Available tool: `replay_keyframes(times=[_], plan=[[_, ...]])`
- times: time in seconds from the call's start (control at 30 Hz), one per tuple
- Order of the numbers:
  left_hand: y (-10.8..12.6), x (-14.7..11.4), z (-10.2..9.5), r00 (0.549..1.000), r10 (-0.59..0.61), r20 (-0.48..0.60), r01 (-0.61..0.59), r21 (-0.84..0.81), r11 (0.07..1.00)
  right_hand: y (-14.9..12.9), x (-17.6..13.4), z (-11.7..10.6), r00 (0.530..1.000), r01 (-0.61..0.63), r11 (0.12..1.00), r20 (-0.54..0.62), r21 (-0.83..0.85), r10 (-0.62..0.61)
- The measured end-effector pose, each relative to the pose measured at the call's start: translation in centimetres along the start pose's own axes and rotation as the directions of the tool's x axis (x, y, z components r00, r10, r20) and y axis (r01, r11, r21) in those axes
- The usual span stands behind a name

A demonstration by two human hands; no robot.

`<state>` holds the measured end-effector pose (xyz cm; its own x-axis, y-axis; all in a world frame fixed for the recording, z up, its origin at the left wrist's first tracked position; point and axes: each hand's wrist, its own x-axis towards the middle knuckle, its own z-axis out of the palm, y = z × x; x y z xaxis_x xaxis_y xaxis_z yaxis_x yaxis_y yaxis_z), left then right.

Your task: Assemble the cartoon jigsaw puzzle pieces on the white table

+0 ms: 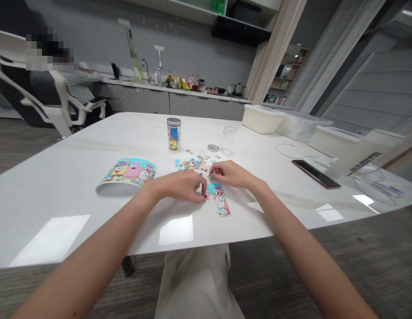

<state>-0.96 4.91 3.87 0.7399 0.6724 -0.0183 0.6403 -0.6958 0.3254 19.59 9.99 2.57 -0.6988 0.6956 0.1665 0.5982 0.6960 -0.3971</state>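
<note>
A partly joined jigsaw puzzle (221, 200), a narrow strip with cartoon figures, lies on the white table. At its left edge, my left hand (184, 185) is closed in a pinch on a small pink puzzle piece (206, 197). My right hand (232, 174) pinches another small puzzle piece (210, 177), bluish, just above the strip's top end. Behind both hands spreads a pile of loose puzzle pieces (192, 163). Left of my left hand, a curled picture sheet (132, 171) shows a yellow and a pink cartoon figure.
A lidded jar (174, 134) stands beyond the pile, with a metal lid (213, 147) and a clear open jar (229, 136) to its right. A phone (316, 173), cables and white bins (263, 118) occupy the table's right side. A person sits in a chair (49, 88) at far left.
</note>
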Motion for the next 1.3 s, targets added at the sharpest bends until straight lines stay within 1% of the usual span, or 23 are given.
replay_keyframes(times=[0.1,0.5,0.83,1.07,1.13,1.2,1.23,1.27,1.3], plan=[[-0.2,0.0,0.0,1.0,0.011,-0.003,-0.012,-0.017,1.0,-0.1,0.0,-0.1,1.0,-0.008,1.0,-0.009,-0.011,0.008],[-0.4,0.0,0.2,0.999,0.034,0.017,-0.033,-0.065,0.997,-0.4,-0.1,-0.3,0.999,-0.049,0.999,0.016,-0.025,0.049],[-0.3,0.0,0.0,0.999,0.031,0.025,-0.029,-0.059,0.998,-0.2,0.0,-0.2,0.999,-0.045,0.999,0.009,-0.013,0.046],[-0.3,0.0,0.2,0.999,0.042,0.022,-0.041,-0.06,0.997,-0.3,-0.2,-0.4,0.999,-0.049,0.999,-0.001,-0.024,0.049],[-0.4,-0.1,0.1,0.999,0.036,0.015,-0.035,-0.05,0.998,-0.2,-0.2,-0.5,0.997,-0.061,0.998,-0.038,-0.021,0.06],[-0.5,-0.3,-0.2,1.0,0.019,-0.007,-0.019,-0.015,1.0,0.1,-0.2,-0.8,0.988,-0.099,0.995,-0.122,-0.013,0.096],[-0.6,-0.4,-0.4,1.0,0.0,-0.029,0.001,0.024,1.0,0.3,-0.1,-1.0,0.974,-0.132,0.991,-0.187,-0.008,0.128],[-0.7,-0.5,-0.6,0.998,-0.031,-0.059,0.036,0.08,0.996,0.5,-0.1,-1.2,0.95,-0.175,0.985,-0.264,-0.002,0.168],[-0.9,-0.6,-0.8,0.993,-0.075,-0.096,0.089,0.148,0.985,0.8,-0.1,-1.4,0.913,-0.224,0.974,-0.349,0.005,0.212]])
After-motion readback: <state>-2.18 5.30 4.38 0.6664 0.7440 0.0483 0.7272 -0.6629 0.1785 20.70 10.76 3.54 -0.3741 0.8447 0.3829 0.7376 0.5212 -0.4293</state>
